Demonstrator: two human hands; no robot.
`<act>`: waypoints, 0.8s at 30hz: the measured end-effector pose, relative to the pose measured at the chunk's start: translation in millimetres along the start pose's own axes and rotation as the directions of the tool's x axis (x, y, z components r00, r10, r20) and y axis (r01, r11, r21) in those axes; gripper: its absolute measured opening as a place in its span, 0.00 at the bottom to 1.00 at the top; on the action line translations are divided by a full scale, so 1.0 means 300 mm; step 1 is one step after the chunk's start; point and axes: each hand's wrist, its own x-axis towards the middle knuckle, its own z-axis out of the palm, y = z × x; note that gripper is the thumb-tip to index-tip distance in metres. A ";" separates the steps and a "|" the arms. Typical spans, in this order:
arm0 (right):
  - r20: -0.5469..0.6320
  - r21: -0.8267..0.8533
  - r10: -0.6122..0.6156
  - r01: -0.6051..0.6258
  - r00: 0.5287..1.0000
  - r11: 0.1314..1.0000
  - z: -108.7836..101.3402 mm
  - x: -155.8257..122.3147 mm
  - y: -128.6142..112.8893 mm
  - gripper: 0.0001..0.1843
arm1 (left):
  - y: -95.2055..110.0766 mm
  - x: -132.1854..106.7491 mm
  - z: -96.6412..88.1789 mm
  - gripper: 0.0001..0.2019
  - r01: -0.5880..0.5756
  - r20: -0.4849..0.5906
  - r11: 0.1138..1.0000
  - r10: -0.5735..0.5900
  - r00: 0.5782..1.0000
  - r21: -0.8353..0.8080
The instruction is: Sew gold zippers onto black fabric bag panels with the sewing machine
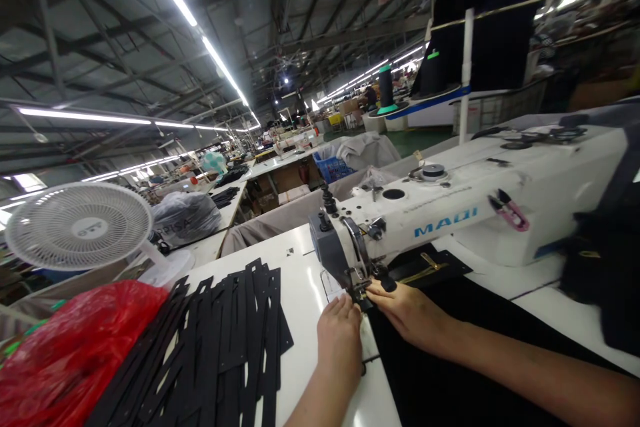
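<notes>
A white sewing machine [480, 213] stands on the white table [300, 280]. Black fabric [450, 347] with a gold zipper [425, 270] lies under its needle head. My left hand [340, 333] rests on the table just left of the presser foot, fingers together and pressed flat toward the needle. My right hand [405, 307] lies on the black fabric with its fingertips pinched at the presser foot, holding the fabric there.
A stack of black cut strips [220, 347] covers the table's left side, beside a red plastic bag [70, 347]. A white fan [80, 223] stands at far left. Pink snips [507, 208] sit on the machine. Thread cones [386, 87] stand behind. Other work tables stretch back.
</notes>
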 end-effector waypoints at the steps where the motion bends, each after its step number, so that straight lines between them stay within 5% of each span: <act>1: -0.009 -0.002 0.008 -0.008 1.000 1.000 0.001 -0.004 -0.001 0.18 | 0.003 0.001 -0.002 0.09 0.008 0.003 1.000 -0.008 1.000 -0.013; 8: -0.022 -0.076 0.086 -0.088 0.996 0.993 0.022 -0.012 0.013 0.17 | 0.012 0.021 -0.031 0.11 0.098 -0.017 0.989 -0.100 0.995 -0.109; 11: -0.017 -0.246 0.220 -0.217 0.975 0.945 0.026 -0.035 0.018 0.22 | 0.029 0.007 -0.070 0.11 0.299 -0.006 0.903 -0.316 0.949 -0.308; 12: -0.013 -0.289 0.263 -0.256 0.965 0.923 0.025 -0.054 0.015 0.25 | 0.042 -0.008 -0.081 0.10 0.408 0.029 0.790 -0.446 0.895 -0.458; 14: -0.018 -0.338 0.294 -0.282 0.956 0.898 0.021 -0.114 -0.006 0.29 | 0.079 -0.052 -0.094 0.13 0.556 0.203 0.366 -0.670 0.714 -0.747; 16: -0.066 -0.373 0.259 -0.265 0.964 0.889 0.018 -0.198 -0.048 0.34 | 0.131 -0.105 -0.099 0.24 0.552 0.426 -0.068 -0.716 0.553 -0.831; 18: -0.122 -0.402 0.209 -0.241 0.970 0.883 0.013 -0.294 -0.110 0.40 | 0.190 -0.147 -0.105 0.31 0.573 0.612 -0.303 -0.629 0.480 -0.761; 21: -0.109 -0.403 0.163 -0.194 0.981 0.894 -0.012 -0.421 -0.217 0.46 | 0.275 -0.165 -0.134 0.33 0.683 0.731 -0.305 -0.457 0.506 -0.663; 24: -0.028 -0.337 0.133 -0.135 0.991 0.932 -0.087 -0.479 -0.303 0.47 | 0.340 -0.145 -0.200 0.25 0.735 0.689 -0.108 -0.460 0.561 -0.670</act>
